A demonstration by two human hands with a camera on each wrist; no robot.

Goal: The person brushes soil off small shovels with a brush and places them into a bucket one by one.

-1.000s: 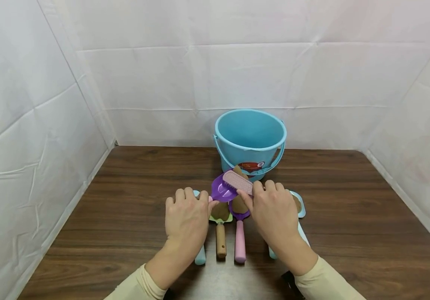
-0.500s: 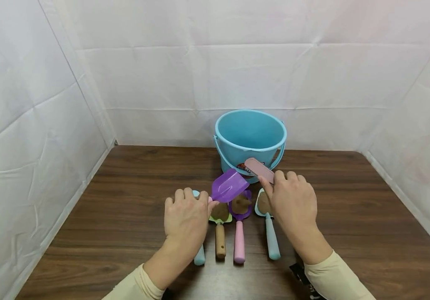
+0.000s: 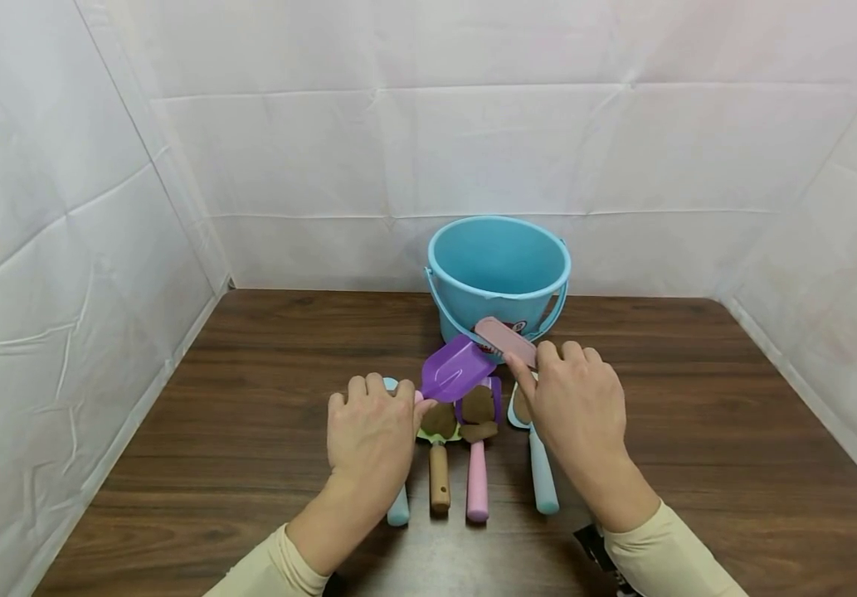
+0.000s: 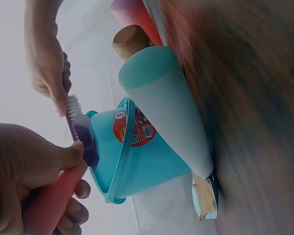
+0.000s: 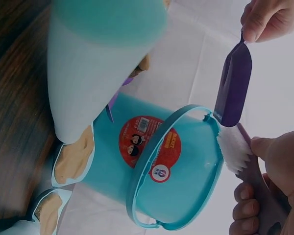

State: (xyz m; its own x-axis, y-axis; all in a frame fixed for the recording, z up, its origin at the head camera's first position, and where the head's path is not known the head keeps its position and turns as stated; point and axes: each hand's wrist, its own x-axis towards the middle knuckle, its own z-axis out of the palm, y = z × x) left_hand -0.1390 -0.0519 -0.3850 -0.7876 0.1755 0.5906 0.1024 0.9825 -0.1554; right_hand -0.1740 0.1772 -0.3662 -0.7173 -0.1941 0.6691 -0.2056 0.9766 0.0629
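Observation:
My left hand (image 3: 372,423) grips the pink handle of a purple toy shovel (image 3: 452,371), raised over the sand shovels. In the right wrist view its purple blade (image 5: 233,85) looks bare of sand. My right hand (image 3: 577,406) holds a pink brush (image 3: 505,340), its white bristles (image 5: 234,149) close to the blade tip; touching or apart, I cannot tell. Below lies a second purple shovel with a pink handle (image 3: 477,489), heaped with brown sand (image 3: 478,406). A sand lump (image 3: 479,431) lies at its neck.
A blue bucket (image 3: 488,307) stands behind the shovels. On the wooden table (image 3: 264,464) also lie a green shovel with a wooden handle (image 3: 439,489) and light blue shovels (image 3: 542,477), some showing sand. White cloth (image 3: 309,166) encloses the back and sides.
My right hand drew the brush right, off the held shovel's blade, then slightly back left. Sand at the blade's tip dropped onto the purple shovel below. My left hand stayed nearly still.

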